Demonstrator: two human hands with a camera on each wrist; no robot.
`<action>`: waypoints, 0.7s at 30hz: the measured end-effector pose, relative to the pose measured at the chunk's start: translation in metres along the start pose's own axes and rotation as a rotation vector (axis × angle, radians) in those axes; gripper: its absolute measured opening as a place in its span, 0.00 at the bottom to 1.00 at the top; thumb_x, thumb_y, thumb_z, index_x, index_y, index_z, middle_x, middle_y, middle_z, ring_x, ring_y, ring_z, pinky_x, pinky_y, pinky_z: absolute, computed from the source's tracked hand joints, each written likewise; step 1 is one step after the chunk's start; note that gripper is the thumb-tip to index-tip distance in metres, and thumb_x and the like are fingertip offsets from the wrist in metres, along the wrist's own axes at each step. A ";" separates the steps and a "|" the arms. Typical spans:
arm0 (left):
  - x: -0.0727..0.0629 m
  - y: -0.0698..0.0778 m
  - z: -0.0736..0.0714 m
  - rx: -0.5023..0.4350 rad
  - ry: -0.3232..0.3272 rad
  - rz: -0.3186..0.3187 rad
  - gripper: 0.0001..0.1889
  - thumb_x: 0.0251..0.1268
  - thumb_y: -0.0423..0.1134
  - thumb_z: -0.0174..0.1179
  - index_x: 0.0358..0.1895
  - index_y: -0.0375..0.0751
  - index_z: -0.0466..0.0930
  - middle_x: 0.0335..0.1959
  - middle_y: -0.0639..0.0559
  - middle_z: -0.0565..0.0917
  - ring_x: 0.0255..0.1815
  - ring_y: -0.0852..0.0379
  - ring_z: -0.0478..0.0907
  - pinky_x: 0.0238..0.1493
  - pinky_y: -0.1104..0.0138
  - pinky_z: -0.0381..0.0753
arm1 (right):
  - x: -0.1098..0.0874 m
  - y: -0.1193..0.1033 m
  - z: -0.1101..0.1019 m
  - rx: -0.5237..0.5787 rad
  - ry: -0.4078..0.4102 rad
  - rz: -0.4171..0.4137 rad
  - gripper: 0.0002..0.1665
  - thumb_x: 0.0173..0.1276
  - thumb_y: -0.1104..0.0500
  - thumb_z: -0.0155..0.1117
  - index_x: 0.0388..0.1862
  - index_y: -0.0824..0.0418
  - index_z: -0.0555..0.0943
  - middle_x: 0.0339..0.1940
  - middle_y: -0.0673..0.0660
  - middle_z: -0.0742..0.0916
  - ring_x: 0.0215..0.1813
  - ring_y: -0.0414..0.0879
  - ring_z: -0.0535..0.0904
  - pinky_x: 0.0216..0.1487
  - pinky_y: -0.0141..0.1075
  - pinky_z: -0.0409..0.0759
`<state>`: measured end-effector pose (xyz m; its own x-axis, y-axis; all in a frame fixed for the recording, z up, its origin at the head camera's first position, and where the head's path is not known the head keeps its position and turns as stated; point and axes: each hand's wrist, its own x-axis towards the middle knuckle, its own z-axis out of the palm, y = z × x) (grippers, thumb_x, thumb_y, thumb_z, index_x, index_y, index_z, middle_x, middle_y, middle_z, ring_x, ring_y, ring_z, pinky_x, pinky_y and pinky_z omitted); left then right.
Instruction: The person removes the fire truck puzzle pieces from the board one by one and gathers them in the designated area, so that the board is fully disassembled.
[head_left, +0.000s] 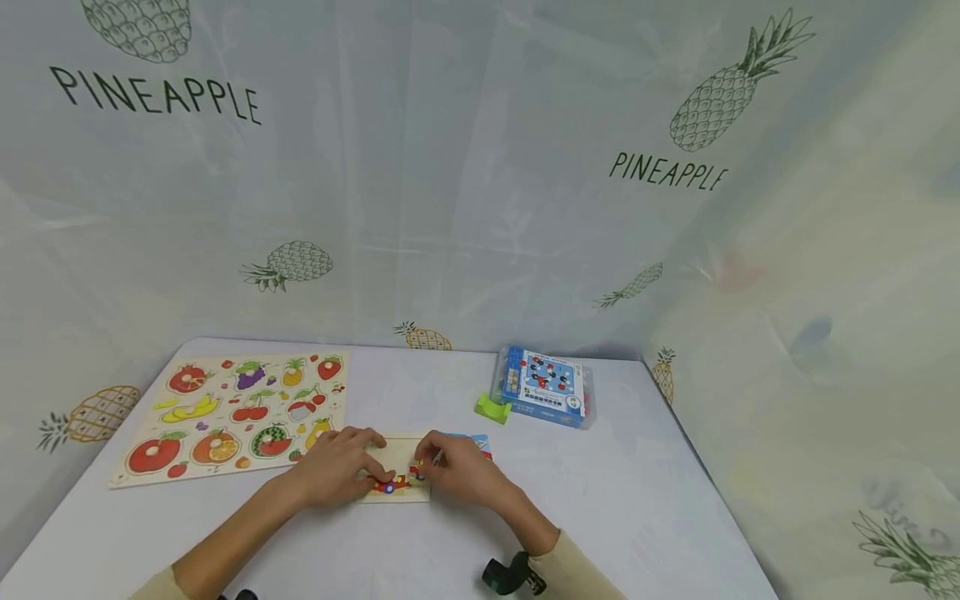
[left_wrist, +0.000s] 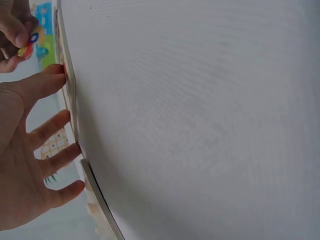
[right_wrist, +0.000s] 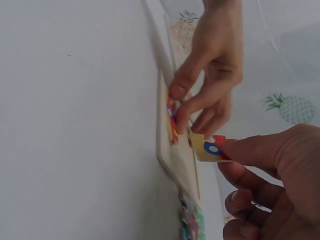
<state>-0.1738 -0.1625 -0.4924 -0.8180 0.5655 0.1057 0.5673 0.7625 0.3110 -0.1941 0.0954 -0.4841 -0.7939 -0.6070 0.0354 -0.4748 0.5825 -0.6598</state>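
Observation:
A small wooden puzzle board (head_left: 397, 454) lies on the table between the hands, with a red and yellow puzzle piece (head_left: 392, 484) on it. My left hand (head_left: 341, 467) rests on the board's left side, its thumb on that piece; in the left wrist view its fingers (left_wrist: 57, 159) are spread and fairly straight along the board. Above the board's right part, my right hand (head_left: 463, 471) pinches another puzzle piece (right_wrist: 202, 148), yellow and red with a blue ring, between thumb and fingers. The right wrist view shows this piece tilted and raised off the board.
A large fruit-picture board (head_left: 213, 417) lies at the left. Toward the back right sit a blue box (head_left: 547, 387) in clear plastic and a bright green piece (head_left: 492, 408). A colourful picture board (head_left: 481, 441) is partly hidden behind the right hand. A pineapple-print curtain (head_left: 450, 208) surrounds the table.

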 end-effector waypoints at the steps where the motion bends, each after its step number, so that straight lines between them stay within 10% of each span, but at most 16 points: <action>1: 0.000 0.000 0.000 -0.002 0.000 -0.002 0.06 0.63 0.46 0.69 0.39 0.67 0.91 0.58 0.50 0.80 0.60 0.40 0.74 0.54 0.34 0.71 | -0.001 0.001 -0.003 0.017 0.001 0.007 0.06 0.71 0.60 0.65 0.43 0.49 0.81 0.34 0.40 0.82 0.34 0.33 0.75 0.36 0.26 0.77; 21: -0.001 -0.003 0.003 -0.039 -0.003 -0.019 0.09 0.62 0.45 0.70 0.40 0.71 0.91 0.58 0.52 0.79 0.61 0.41 0.73 0.55 0.33 0.69 | -0.043 0.049 -0.052 0.160 -0.024 0.142 0.06 0.69 0.58 0.67 0.44 0.54 0.84 0.31 0.48 0.81 0.34 0.40 0.75 0.32 0.30 0.73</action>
<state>-0.1745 -0.1643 -0.4962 -0.8284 0.5518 0.0966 0.5473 0.7604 0.3497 -0.2032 0.1779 -0.4792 -0.8380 -0.5393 -0.0829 -0.2914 0.5708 -0.7676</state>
